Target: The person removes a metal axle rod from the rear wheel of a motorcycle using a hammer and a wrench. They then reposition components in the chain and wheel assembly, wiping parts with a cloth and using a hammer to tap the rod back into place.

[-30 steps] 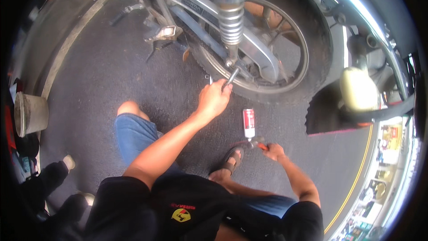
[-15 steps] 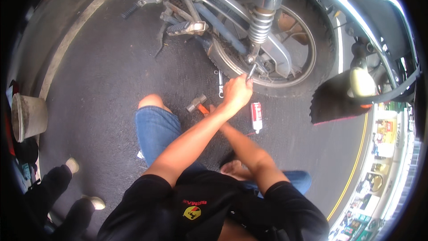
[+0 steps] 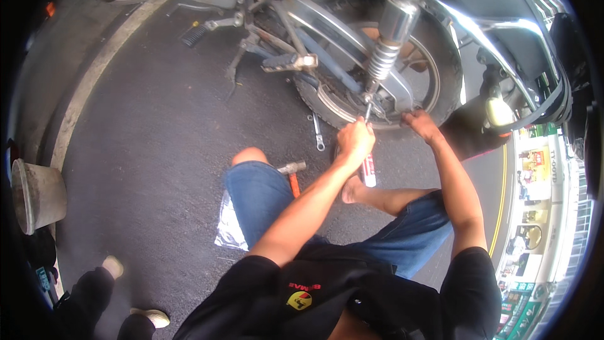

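My left hand (image 3: 357,141) is closed round a slim metal tool (image 3: 368,112), whose kind I cannot make out. Its tip reaches the lower mount of the shock absorber (image 3: 384,60) by the motorcycle's rear wheel (image 3: 448,63). Close to the rear end of the grey chain cover (image 3: 397,85), my right hand (image 3: 421,124) has its fingers bent and pressed together; what they hold, if anything, is hidden. A hammer (image 3: 294,179) with an orange handle lies beside my left knee. On the asphalt are a wrench (image 3: 318,133) and a red and white tube (image 3: 368,171), partly behind my left hand.
The footpeg (image 3: 289,62) and a stand (image 3: 236,66) jut out from the motorcycle. Silver foil-like sheet (image 3: 231,226) lies by my left leg. A dirty bucket (image 3: 41,195) stands at far left, above another person's shoes (image 3: 150,317). A black mudguard flap (image 3: 469,129) hangs right of the wheel.
My right hand has left the hammer handle and moved up and right to the wheel. My left hand keeps the tool at the shock mount. My legs have shifted and the view has tilted.
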The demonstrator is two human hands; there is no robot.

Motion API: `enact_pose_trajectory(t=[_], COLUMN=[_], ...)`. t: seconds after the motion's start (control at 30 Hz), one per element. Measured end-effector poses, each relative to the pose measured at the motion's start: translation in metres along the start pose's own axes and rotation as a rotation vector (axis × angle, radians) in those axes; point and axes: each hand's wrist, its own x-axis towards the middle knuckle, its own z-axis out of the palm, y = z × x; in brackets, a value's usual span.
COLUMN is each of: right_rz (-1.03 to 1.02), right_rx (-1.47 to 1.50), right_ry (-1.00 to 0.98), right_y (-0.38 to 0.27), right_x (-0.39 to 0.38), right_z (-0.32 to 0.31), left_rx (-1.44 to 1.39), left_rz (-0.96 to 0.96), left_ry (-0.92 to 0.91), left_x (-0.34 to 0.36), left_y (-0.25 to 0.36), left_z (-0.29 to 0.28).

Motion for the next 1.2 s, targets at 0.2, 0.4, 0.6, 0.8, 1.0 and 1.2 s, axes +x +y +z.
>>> enact_pose_trajectory(t=[0.2,0.4,0.6,0.8,1.0,1.2], right_rz=[0.082,0.18,-0.206,-0.468,-0.456,-0.454], right_rx=[-0.018,0.716,0.126,-0.454,-0.505,-0.534], right_ry=[0.347,0.383,0.197,0.015,0.095,0.141], right_y=[-0.018,-0.004,0.014,0.039,0.044,0.04], right_x=[0.027,0.101,0.167,0.242,0.273,0.275], right_z=[-0.056,-0.035,-0.043,-0.06,-0.048,-0.051], left_rx=[-0.055,-0.111,-0.029,-0.042,-0.057,-0.111], left_rz=[-0.019,-0.023,0.017,0.01,-0.005,0.031], left_ry=[-0.036,-0.03,0.034,0.073,0.083,0.069], left_x=[0.002,-0.001,0.001,0.003,0.006,0.004], left_y=[-0.006,-0.008,-0.01,-0.013,-0.014,-0.019], left_z=[-0.003,-0.001,0.004,0.018,0.024,0.018])
